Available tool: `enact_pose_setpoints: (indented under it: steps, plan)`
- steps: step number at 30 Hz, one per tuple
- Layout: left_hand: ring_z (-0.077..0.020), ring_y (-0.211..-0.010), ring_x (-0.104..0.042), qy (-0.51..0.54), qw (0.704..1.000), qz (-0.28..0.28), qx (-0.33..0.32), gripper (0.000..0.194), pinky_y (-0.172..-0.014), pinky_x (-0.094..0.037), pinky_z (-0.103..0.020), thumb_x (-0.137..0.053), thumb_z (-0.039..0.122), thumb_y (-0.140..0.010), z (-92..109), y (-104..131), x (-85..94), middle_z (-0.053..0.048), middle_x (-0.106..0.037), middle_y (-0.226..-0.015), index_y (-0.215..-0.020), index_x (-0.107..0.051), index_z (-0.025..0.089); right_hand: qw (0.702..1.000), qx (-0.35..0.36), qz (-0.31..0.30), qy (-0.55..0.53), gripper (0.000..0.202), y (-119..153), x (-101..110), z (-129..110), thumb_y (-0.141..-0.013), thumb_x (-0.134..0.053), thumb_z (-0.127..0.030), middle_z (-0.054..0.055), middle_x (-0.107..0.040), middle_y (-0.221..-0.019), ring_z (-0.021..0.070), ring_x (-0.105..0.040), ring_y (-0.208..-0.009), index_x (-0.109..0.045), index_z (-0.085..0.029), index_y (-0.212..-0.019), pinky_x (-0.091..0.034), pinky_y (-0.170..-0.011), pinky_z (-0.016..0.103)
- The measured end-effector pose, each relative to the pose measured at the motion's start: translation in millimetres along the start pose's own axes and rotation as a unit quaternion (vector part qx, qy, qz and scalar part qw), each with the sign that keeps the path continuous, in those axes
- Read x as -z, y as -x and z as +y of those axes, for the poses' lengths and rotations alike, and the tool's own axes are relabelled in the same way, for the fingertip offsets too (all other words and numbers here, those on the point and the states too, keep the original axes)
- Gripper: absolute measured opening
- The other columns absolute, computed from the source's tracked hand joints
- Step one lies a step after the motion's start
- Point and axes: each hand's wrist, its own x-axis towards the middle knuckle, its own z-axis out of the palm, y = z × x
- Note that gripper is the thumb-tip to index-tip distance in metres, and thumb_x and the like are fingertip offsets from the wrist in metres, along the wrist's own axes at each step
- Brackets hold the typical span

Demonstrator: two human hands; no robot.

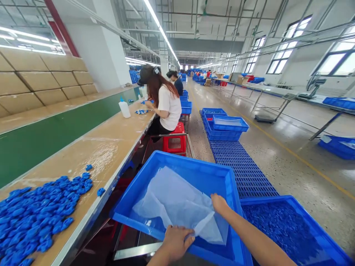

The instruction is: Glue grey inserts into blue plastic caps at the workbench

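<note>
Two bare hands reached into a blue tray (pixel 194 170) at the lower centre of the frame, where a crumpled translucent sheet (pixel 177 195) lay on its bottom. The left hand (pixel 176 242), at bottom centre, was at the tray's near rim, its thumb and forefinger beside the sheet's near edge; whether they pinched it could not be told. The right hand (pixel 220 204), right of centre, had its fingers curled together at the sheet's right side; whether they were clamped on it was hidden.

A second blue tray (pixel 288 199) at lower right held many small dark-blue pieces (pixel 280 229). A heap of blue pieces (pixel 41 210) covered the lower left of the worktable (pixel 111 136). At upper centre, a person in a white shirt (pixel 169 103) sat at that table near a white bottle (pixel 124 109).
</note>
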Motion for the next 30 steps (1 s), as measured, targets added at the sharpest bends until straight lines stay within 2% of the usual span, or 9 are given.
enact_pose_setpoints:
  steps: [3, 6, 9, 11, 15, 19, 23, 27, 30]
  plan:
    - [-0.0339, -0.109, -0.059, -0.014, 1.000, -0.017, 0.014, 0.052, -0.093, -0.038, -0.054, -0.023, 0.054, -0.091, 1.1, 1.5, 4.4, -0.008, -0.068, -0.116, -0.119, -0.062, 0.033, 0.995, -0.025, 0.091, -0.036, 0.037, -27.9, 31.9, 7.4, -0.091, -0.055, -0.034, 0.009, -0.055, -0.124, 0.0218, -0.057, -0.107, -0.053, -0.017, -0.123, -0.049, -0.090, 0.044]
    - [-0.0361, -0.112, -0.056, -0.019, 0.999, -0.029, 0.022, 0.060, -0.092, -0.038, -0.055, -0.018, 0.059, -0.090, 2.5, 2.5, 8.1, -0.010, -0.066, -0.119, -0.117, -0.064, 0.031, 0.984, -0.028, 0.160, -0.067, 0.043, -39.4, 51.9, 9.5, -0.093, -0.047, -0.022, 0.016, -0.044, -0.139, 0.0271, -0.047, -0.124, -0.044, -0.016, -0.135, -0.039, -0.101, 0.046]
    - [-0.0363, -0.115, -0.054, -0.029, 0.999, -0.014, 0.035, 0.060, -0.093, -0.039, -0.054, -0.021, 0.061, -0.089, 2.0, 1.5, 5.9, -0.010, -0.063, -0.124, -0.116, -0.065, 0.030, 0.976, -0.005, 0.201, -0.087, 0.052, -25.7, 51.9, 3.7, -0.089, -0.038, -0.011, 0.017, -0.031, -0.149, 0.0285, -0.031, -0.137, -0.040, -0.014, -0.141, -0.028, -0.110, 0.044]
    - [-0.0355, -0.114, -0.055, -0.039, 0.999, -0.006, 0.034, 0.057, -0.094, -0.040, -0.053, -0.025, 0.060, -0.090, 0.6, -0.2, 2.7, -0.010, -0.063, -0.124, -0.115, -0.066, 0.029, 0.972, 0.038, 0.210, -0.094, 0.049, -6.9, 41.8, -3.2, -0.088, -0.041, -0.016, 0.010, -0.032, -0.151, 0.0272, -0.027, -0.139, -0.048, -0.019, -0.136, -0.022, -0.113, 0.044]
    - [-0.0330, -0.109, -0.058, -0.047, 0.999, 0.006, 0.026, 0.054, -0.091, -0.043, -0.047, -0.031, 0.057, -0.090, -3.7, -3.1, -3.9, -0.010, -0.067, -0.117, -0.113, -0.066, 0.025, 0.969, 0.214, 0.093, -0.075, 0.045, 27.7, 9.3, -16.2, -0.081, -0.056, -0.030, 0.005, -0.034, -0.151, 0.0316, -0.022, -0.141, -0.058, -0.031, -0.126, -0.005, -0.111, 0.060]
    - [-0.0316, -0.105, -0.059, -0.052, 0.997, 0.056, 0.011, 0.054, -0.090, -0.042, -0.047, -0.031, 0.057, -0.090, -12.4, -1.4, -12.6, -0.011, -0.069, -0.110, -0.108, -0.068, 0.022, 0.962, 0.266, -0.048, -0.042, 0.038, 34.8, -15.6, -18.5, -0.060, -0.068, -0.013, 0.001, -0.044, -0.145, 0.0348, -0.026, -0.139, -0.074, -0.033, -0.093, -0.004, -0.107, 0.064]
    - [-0.0279, -0.100, -0.061, -0.014, 0.990, 0.133, -0.053, 0.049, -0.091, -0.042, -0.044, -0.039, 0.059, -0.088, -22.3, 4.1, -21.6, -0.008, -0.072, -0.104, -0.106, -0.068, 0.024, 0.967, 0.245, -0.064, -0.028, 0.025, 21.8, -14.6, -13.2, -0.058, -0.063, -0.008, 0.004, -0.058, -0.131, 0.0348, -0.030, -0.136, -0.074, -0.025, -0.072, -0.010, -0.107, 0.062]
    - [-0.0244, -0.095, -0.062, 0.029, 0.975, 0.197, -0.099, 0.052, -0.087, -0.044, -0.040, -0.044, 0.063, -0.084, -27.6, 9.2, -27.4, -0.007, -0.071, -0.105, -0.112, -0.064, 0.025, 0.977, 0.210, -0.043, -0.016, 0.029, 11.7, 2.6, -12.1, -0.069, -0.055, -0.010, 0.010, -0.071, -0.094, 0.0314, -0.056, -0.110, -0.074, -0.020, -0.087, -0.016, -0.104, 0.064]
    - [-0.0257, -0.095, -0.062, 0.018, 0.975, 0.197, -0.103, 0.058, -0.088, -0.044, -0.042, -0.048, 0.067, -0.079, -28.3, 12.2, -31.2, -0.008, -0.071, -0.107, -0.116, -0.061, 0.024, 0.982, 0.188, -0.016, -0.017, 0.034, 17.1, 8.0, -18.6, -0.077, -0.055, -0.021, 0.013, -0.070, -0.099, 0.0324, -0.056, -0.107, -0.069, -0.020, -0.107, -0.013, -0.105, 0.064]
